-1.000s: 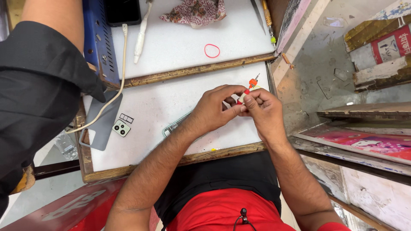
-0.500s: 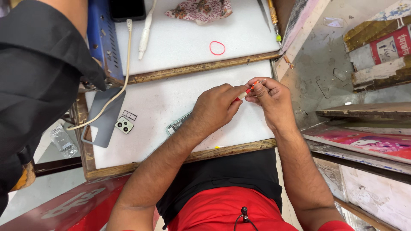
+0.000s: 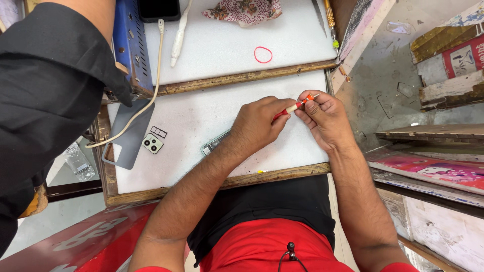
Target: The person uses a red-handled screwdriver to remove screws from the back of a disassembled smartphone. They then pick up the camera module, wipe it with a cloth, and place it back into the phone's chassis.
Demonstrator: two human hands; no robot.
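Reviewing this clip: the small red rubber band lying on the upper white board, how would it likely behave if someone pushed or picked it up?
The red rubber band is a thin loop lying flat on the upper white board, so it would probably be floppy and very light. A push would likely slide or deform it rather than roll it. Being so thin, it probably needs a fingertip pinch.

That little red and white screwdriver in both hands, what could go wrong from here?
The red and white screwdriver is pinched between the left hand and right hand above the white board; its tip could slip and prick a finger. If dropped, it might hit the metal phone frame half hidden under the left wrist.
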